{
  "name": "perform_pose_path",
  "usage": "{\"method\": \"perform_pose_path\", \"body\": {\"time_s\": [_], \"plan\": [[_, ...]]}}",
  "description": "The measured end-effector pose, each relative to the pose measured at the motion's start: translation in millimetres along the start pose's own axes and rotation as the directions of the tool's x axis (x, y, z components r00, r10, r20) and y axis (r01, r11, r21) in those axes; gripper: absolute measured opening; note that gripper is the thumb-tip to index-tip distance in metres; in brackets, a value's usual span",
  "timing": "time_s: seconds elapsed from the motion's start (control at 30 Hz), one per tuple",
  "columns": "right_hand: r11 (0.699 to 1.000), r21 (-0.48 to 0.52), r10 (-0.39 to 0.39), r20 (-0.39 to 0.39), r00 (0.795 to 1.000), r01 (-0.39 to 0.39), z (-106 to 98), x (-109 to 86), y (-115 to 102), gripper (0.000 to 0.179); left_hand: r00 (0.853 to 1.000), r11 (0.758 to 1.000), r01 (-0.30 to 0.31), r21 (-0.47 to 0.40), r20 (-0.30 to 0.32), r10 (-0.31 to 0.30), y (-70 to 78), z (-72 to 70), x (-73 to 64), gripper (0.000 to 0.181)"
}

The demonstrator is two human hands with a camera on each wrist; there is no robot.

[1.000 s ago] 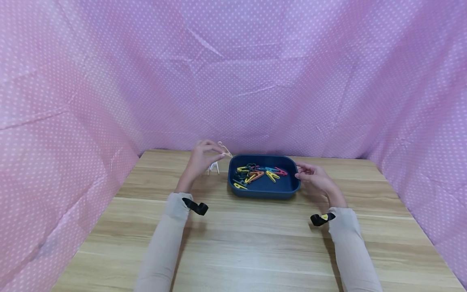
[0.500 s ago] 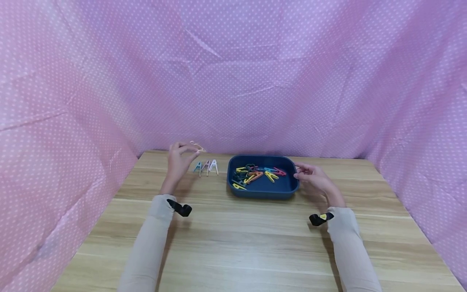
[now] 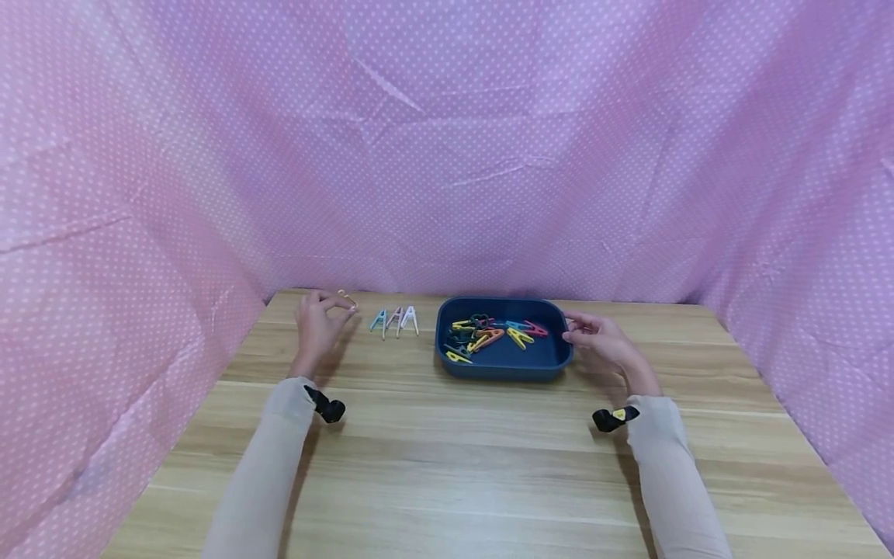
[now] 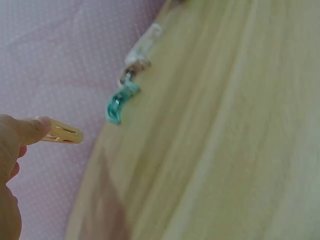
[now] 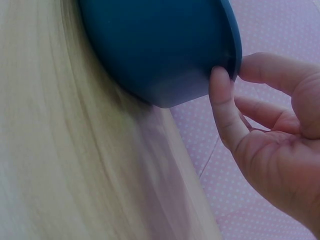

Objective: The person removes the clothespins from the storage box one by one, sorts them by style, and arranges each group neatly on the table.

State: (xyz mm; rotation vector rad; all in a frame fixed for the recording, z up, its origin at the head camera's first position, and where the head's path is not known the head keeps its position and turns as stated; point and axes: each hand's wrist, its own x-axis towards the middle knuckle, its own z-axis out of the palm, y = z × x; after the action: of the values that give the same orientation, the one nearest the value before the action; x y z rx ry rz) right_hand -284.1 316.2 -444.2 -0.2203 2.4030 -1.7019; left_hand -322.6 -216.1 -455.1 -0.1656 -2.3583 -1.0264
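Between thumb and fingers, my left hand [image 3: 319, 324] pinches a pale yellow clothespin [image 4: 65, 133] above the table's back left. To its right, a teal clothespin [image 3: 379, 319], a pinkish clothespin [image 3: 396, 316] and a white clothespin [image 3: 410, 316] stand in a row. My right hand [image 3: 602, 343] grips the right end of a dark blue tray [image 3: 513, 373], thumb and fingers on opposite sides of the rim in the right wrist view. Inside lie several clothespins, among them a yellow clothespin [image 3: 520, 338], an orange clothespin [image 3: 491, 336] and a red clothespin [image 3: 536, 329]; dark green ones overlap at the left.
The wooden table [image 3: 475, 458] ends at a back edge close behind the tray and the row. A pink polka-dot curtain [image 3: 447, 155] hangs behind it and along both sides.
My left hand has moved left from beside the tray, past the row of clothespins, and lower, carrying the pale yellow clothespin. The row has come into full view. My right hand stays at the tray.
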Motion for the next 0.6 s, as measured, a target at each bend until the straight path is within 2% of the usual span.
{"method": "perform_pose_path", "body": {"time_s": [0.23,0.47,0.6], "plan": [[0.999,-0.043,-0.007,-0.003,1.0,0.006,1,-1.3,-1,0.059,0.997,0.998,0.026,0.058,0.076,-0.03,-7.9,1.0,-6.3,0.009],[1.0,-0.011,0.008,-0.006,1.0,-0.008,2,-1.8,-3,0.058,0.991,0.992,0.077,0.098,0.098,-0.086,-12.1,3.9,-9.6,0.012],[1.0,0.01,0.007,-0.002,1.0,-0.007,1,-2.1,-3,0.058,0.985,0.983,0.099,0.153,0.124,-0.119,-11.2,1.9,-10.6,0.016]]}}
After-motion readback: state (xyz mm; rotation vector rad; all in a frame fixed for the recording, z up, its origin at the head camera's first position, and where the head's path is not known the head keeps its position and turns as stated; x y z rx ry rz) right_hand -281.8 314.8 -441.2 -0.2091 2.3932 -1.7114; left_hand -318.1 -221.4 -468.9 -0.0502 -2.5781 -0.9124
